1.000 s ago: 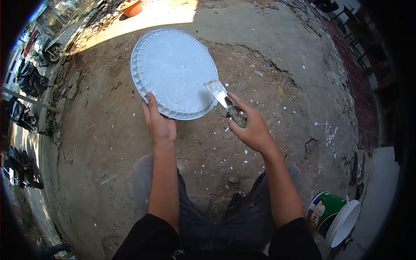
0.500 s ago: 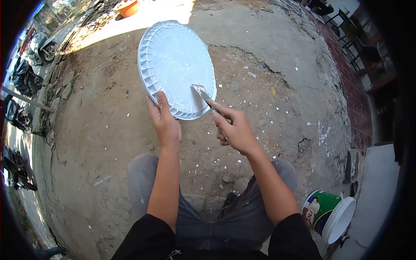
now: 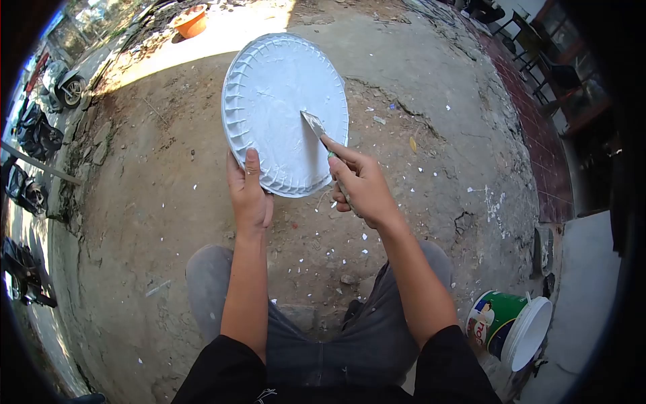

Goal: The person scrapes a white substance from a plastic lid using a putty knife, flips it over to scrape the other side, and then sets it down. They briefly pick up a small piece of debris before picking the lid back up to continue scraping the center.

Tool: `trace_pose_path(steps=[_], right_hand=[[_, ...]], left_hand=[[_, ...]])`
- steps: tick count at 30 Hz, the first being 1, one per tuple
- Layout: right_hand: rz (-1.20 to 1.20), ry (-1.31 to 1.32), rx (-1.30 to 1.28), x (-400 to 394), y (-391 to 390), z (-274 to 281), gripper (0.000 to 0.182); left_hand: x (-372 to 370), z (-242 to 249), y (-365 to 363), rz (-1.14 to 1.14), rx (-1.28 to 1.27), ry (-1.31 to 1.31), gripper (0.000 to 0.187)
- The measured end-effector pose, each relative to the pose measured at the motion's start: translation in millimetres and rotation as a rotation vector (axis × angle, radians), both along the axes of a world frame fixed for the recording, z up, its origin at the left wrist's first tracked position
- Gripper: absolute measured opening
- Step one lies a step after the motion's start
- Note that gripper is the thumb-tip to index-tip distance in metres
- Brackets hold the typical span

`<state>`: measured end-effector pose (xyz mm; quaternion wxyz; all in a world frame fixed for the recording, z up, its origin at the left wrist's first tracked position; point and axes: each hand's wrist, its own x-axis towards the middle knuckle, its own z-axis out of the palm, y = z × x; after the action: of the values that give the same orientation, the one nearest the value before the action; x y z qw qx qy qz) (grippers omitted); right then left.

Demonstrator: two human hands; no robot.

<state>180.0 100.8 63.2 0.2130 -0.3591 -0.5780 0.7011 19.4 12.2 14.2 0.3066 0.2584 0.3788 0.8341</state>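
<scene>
A round white lid with a ribbed rim is held up, tilted, its face toward me. My left hand grips its lower left edge, with the thumb on the rim and the other fingers behind. My right hand is closed around the handle of a scraper, index finger stretched along it. The scraper's blade lies against the lid's face, right of its middle. Whitish smears and thin ridges mark the lid's surface.
A green and white bucket lies on its side at the lower right. White flakes are scattered over the dirt ground. An orange tub stands at the top left, parked motorbikes line the left, and chairs stand at the upper right.
The scraper's blade has moved from near the lid's lower right rim toward its middle. The lid now faces me more fully and sits slightly farther right in view.
</scene>
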Motion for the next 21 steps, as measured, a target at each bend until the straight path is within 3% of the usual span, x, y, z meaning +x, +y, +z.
trace_pose_path(steps=[6, 8, 12, 14, 21], right_hand=[[0.074, -0.012, -0.011, 3, -10, 3, 0.044], [0.106, -0.011, -0.017, 4, -9, 2, 0.044], [0.054, 0.021, -0.095, 9, -5, 6, 0.044], [0.041, 0.022, -0.081, 9, -4, 6, 0.044], [0.103, 0.040, -0.078, 11, -10, 8, 0.044]], left_hand=[[-15, -1, -7, 0.102, 0.003, 0.017, 0.049], [-14, 4, -13, -0.028, -0.039, 0.033, 0.049], [-11, 0, -11, -0.048, -0.057, 0.110, 0.050], [-11, 2, -8, 0.029, -0.010, 0.023, 0.049], [-34, -3, -11, 0.177, -0.022, 0.084, 0.050]])
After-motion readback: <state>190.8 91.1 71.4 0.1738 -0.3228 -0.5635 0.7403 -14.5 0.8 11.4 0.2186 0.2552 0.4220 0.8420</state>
